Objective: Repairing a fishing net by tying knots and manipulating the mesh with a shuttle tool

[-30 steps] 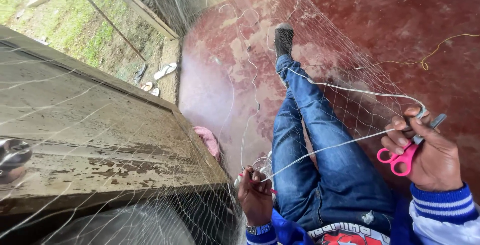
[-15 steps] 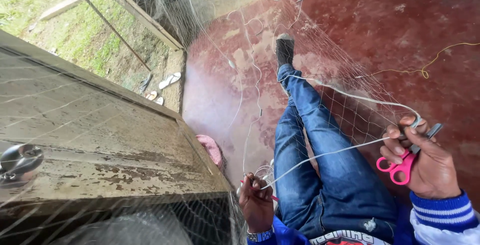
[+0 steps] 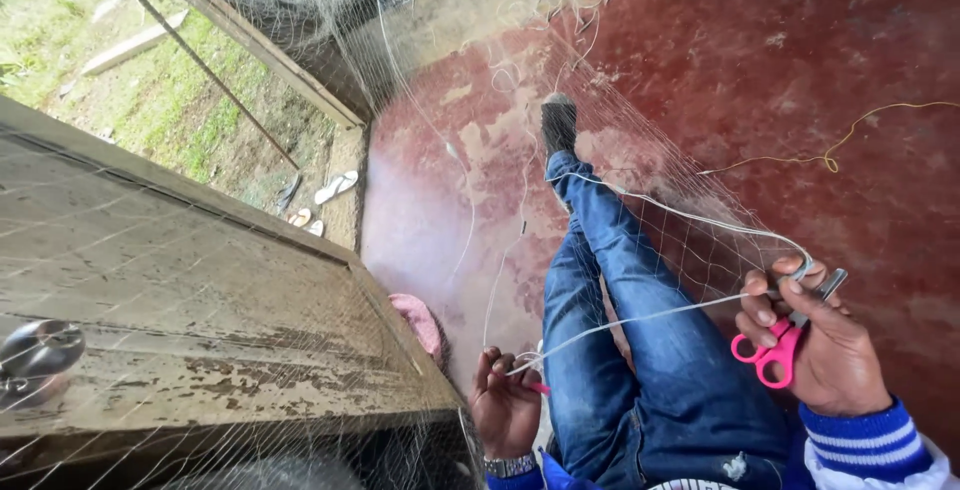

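Your right hand [image 3: 815, 350] sits out to the right of your leg, fingers [image 3: 760, 315] curled inward and closed in a grip, knuckles toward the camera, the wrist coming in from the lower right corner. Your left hand [image 3: 505, 405] is low and close in by your left thigh, palm turned up toward you, fingertips [image 3: 492, 358] bent and pinched together. The two hands are well apart, the right held higher than the left

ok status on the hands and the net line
Right hand grips pink scissors and white cord. Left hand pinches cord's other end. Fishing net draped over legs.
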